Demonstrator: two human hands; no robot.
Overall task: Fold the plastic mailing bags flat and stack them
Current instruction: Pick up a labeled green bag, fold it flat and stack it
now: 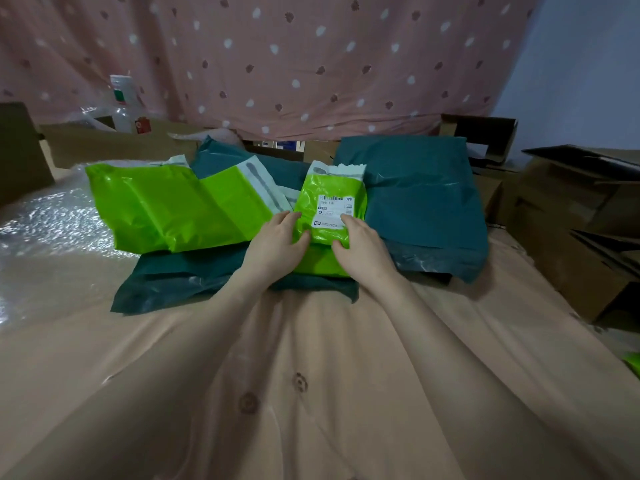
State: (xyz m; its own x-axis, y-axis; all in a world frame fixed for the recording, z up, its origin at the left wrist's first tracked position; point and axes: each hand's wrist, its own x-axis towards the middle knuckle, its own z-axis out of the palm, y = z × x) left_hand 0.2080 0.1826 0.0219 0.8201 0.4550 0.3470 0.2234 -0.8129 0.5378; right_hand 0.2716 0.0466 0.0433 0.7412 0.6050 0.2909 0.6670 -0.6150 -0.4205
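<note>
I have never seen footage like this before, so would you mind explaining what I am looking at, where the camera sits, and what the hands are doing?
There is no machine here: a person works with bare hands, and the single picture comes from a wide-angle camera worn on their head, looking forward and down. The left hand and right hand press on a small green mailing bag with a shipping label, which looks folded. It lies on a dark teal mailing bag. A larger green mailing bag lies to the left and another teal bag to the right, all on a beige cloth. Bubble wrap and cardboard boxes sit at the sides.
</note>
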